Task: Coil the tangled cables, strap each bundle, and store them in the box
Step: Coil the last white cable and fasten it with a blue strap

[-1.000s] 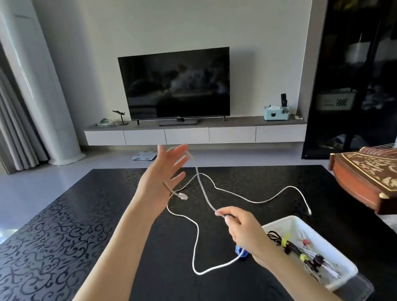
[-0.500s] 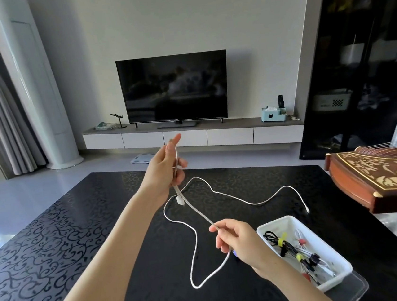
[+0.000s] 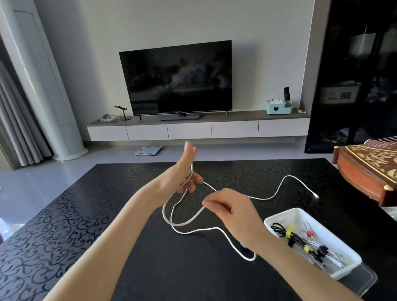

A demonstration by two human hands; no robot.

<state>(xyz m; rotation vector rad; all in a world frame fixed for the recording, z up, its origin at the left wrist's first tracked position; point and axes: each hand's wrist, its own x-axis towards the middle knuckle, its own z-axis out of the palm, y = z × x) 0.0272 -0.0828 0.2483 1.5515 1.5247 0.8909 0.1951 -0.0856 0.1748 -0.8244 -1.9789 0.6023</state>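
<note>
White cable (image 3: 183,223) loops round the left grip (image 3: 183,174) (thumb curled over it); right grip (image 3: 231,211) pinches it.

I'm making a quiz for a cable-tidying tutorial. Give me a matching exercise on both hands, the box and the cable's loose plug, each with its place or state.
1 left hand
2 right hand
3 white box
4 cable plug

a holds strapped bundles
b raised, white cable running over it
c lies on the table beyond the box
d pinches the cable, lower and nearer

Pairs: 1-b, 2-d, 3-a, 4-c
</note>
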